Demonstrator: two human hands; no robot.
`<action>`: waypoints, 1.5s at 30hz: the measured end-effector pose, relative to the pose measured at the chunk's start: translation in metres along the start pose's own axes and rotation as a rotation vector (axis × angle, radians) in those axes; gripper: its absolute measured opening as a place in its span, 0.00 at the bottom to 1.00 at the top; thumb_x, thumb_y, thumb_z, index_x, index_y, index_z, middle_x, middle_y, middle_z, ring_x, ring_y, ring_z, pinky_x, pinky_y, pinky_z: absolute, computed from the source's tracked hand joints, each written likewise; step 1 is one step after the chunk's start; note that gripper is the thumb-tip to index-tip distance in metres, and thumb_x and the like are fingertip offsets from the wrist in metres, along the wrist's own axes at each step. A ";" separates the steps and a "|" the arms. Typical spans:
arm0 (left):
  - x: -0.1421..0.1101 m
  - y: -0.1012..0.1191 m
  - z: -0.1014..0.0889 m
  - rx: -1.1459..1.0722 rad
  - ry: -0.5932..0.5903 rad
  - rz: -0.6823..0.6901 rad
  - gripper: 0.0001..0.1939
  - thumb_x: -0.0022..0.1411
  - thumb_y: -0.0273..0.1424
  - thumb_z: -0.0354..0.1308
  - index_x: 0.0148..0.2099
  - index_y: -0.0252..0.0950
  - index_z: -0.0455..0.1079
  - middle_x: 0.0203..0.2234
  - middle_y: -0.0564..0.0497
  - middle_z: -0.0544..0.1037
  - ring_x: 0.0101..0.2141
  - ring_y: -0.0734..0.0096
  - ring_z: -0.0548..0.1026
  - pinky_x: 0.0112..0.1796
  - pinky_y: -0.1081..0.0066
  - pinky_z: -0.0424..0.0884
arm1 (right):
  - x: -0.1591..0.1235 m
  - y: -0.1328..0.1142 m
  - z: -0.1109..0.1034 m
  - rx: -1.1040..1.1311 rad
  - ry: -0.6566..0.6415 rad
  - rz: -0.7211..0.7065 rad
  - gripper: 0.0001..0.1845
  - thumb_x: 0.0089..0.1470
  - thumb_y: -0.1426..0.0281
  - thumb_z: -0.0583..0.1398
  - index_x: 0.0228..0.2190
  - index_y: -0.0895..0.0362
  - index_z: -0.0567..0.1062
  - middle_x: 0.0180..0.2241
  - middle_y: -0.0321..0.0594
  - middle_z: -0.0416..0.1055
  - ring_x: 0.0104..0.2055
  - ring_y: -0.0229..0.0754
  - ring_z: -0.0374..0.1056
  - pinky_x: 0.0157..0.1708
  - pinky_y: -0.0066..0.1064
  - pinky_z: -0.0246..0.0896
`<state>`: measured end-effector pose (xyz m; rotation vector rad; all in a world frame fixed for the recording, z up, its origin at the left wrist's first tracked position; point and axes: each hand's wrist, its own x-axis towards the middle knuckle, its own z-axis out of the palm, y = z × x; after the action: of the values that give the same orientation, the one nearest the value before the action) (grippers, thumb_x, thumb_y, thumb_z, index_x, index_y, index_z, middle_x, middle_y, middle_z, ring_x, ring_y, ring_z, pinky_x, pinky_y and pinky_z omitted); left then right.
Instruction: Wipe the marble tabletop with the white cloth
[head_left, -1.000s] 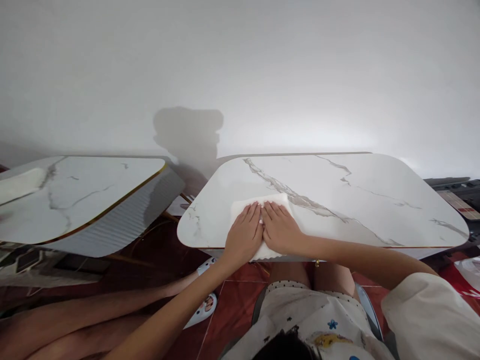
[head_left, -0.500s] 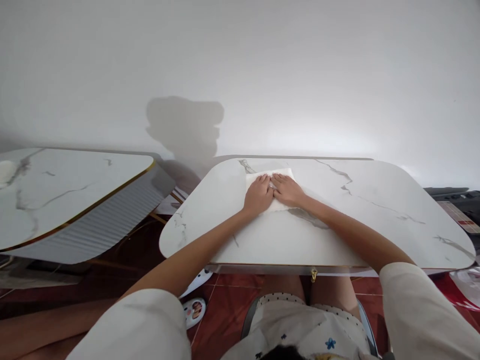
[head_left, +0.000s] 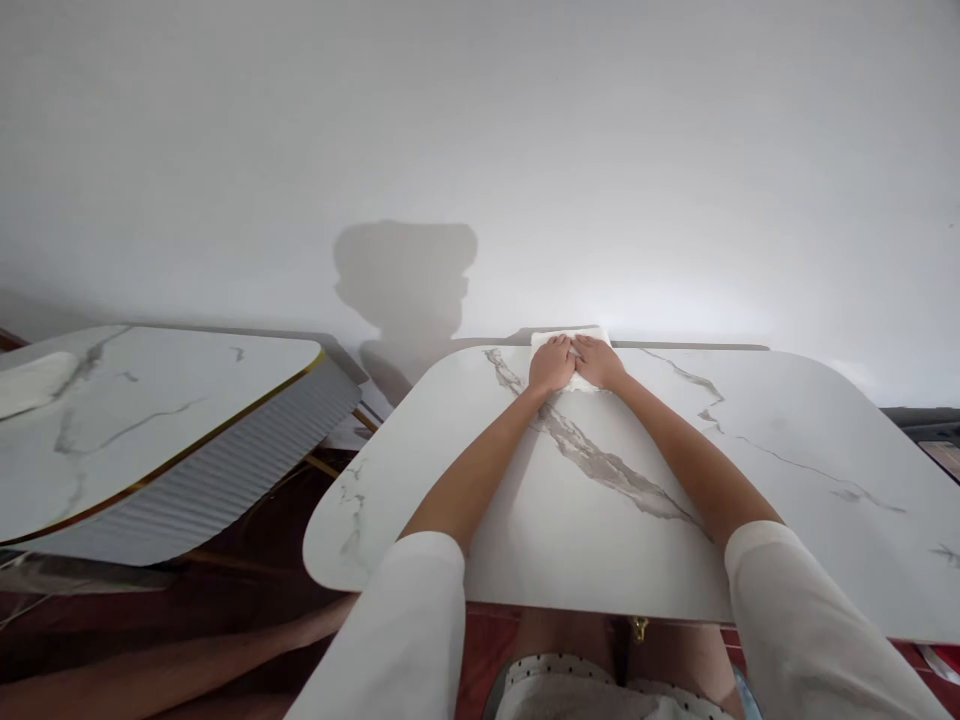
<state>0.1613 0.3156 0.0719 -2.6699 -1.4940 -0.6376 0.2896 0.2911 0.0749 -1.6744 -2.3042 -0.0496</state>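
Observation:
Both my hands lie side by side, palms down with fingers pointing forward, on a white cloth [head_left: 538, 342] at the back edge of a white marble-patterned table [head_left: 420, 500]. My left hand [head_left: 553, 364] covers the left part of the cloth, fingers laid flat on it. Beside it, with the thumbs close together, my right hand [head_left: 598, 362] presses the right part, also flat. The cloth's far edge reaches the wall side of the tabletop; its middle is hidden under the hands.
A second marble-patterned table [head_left: 172, 390] with a gold edge stands at the left, a white cloth [head_left: 34, 383] on it. The wall [head_left: 637, 180] rises right behind both tables. Another person's bare limb [head_left: 187, 665] shows at the lower left. A gold latch [head_left: 639, 629] hangs at the front edge.
Both hands have pushed the cloth forward, from further in on the tabletop to its back edge. My arms reach out straighter, and the view has shifted with my lean.

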 end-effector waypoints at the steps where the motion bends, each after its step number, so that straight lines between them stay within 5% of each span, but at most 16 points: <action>1: 0.004 0.004 0.001 -0.008 -0.007 0.024 0.22 0.64 0.25 0.40 0.57 0.25 0.63 0.58 0.38 0.65 0.59 0.59 0.61 0.58 0.62 0.57 | -0.003 0.004 -0.001 -0.011 0.001 0.023 0.28 0.62 0.72 0.45 0.61 0.69 0.57 0.63 0.51 0.53 0.65 0.47 0.47 0.61 0.36 0.40; 8: 0.003 0.028 0.006 -0.039 -0.055 0.175 0.24 0.66 0.26 0.39 0.61 0.24 0.58 0.60 0.39 0.62 0.61 0.61 0.58 0.60 0.64 0.53 | -0.038 0.010 -0.010 -0.065 0.020 0.164 0.29 0.63 0.69 0.41 0.61 0.71 0.55 0.64 0.53 0.51 0.65 0.50 0.46 0.61 0.39 0.40; 16: -0.038 0.037 -0.002 -0.077 -0.131 0.284 0.26 0.66 0.27 0.38 0.63 0.23 0.54 0.63 0.39 0.57 0.63 0.64 0.53 0.62 0.65 0.48 | -0.091 -0.026 -0.014 -0.115 0.080 0.229 0.29 0.62 0.70 0.43 0.60 0.74 0.57 0.62 0.58 0.53 0.64 0.55 0.48 0.60 0.43 0.41; 23: -0.106 0.036 -0.026 -0.072 -0.077 0.292 0.27 0.64 0.27 0.37 0.63 0.26 0.56 0.62 0.40 0.59 0.63 0.63 0.55 0.62 0.60 0.50 | -0.134 -0.078 -0.022 -0.084 0.095 0.147 0.28 0.61 0.71 0.45 0.59 0.75 0.59 0.61 0.61 0.54 0.63 0.57 0.50 0.60 0.47 0.44; 33: -0.227 0.054 -0.067 -0.124 -0.085 0.099 0.28 0.64 0.29 0.39 0.65 0.32 0.53 0.63 0.45 0.58 0.63 0.62 0.53 0.61 0.55 0.53 | -0.215 -0.147 -0.033 -0.032 0.138 -0.031 0.28 0.60 0.71 0.48 0.58 0.77 0.60 0.61 0.64 0.54 0.64 0.56 0.50 0.61 0.47 0.44; 39: -0.255 0.094 -0.070 -0.311 -0.115 -0.017 0.30 0.60 0.28 0.45 0.65 0.39 0.54 0.64 0.50 0.56 0.64 0.61 0.52 0.61 0.53 0.53 | -0.260 -0.136 -0.050 0.000 0.063 -0.049 0.29 0.60 0.70 0.47 0.60 0.70 0.59 0.62 0.56 0.53 0.65 0.52 0.48 0.61 0.46 0.46; 45: -0.225 0.132 -0.057 -0.397 -0.193 0.000 0.30 0.59 0.27 0.45 0.65 0.35 0.55 0.64 0.48 0.54 0.64 0.59 0.50 0.62 0.54 0.52 | -0.270 -0.086 -0.058 -0.006 -0.005 0.031 0.31 0.59 0.68 0.47 0.61 0.68 0.56 0.64 0.53 0.51 0.66 0.49 0.46 0.62 0.44 0.47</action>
<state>0.1462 0.0487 0.0680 -3.1062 -1.5519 -0.7695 0.2972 0.0013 0.0745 -1.7148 -2.2829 -0.0464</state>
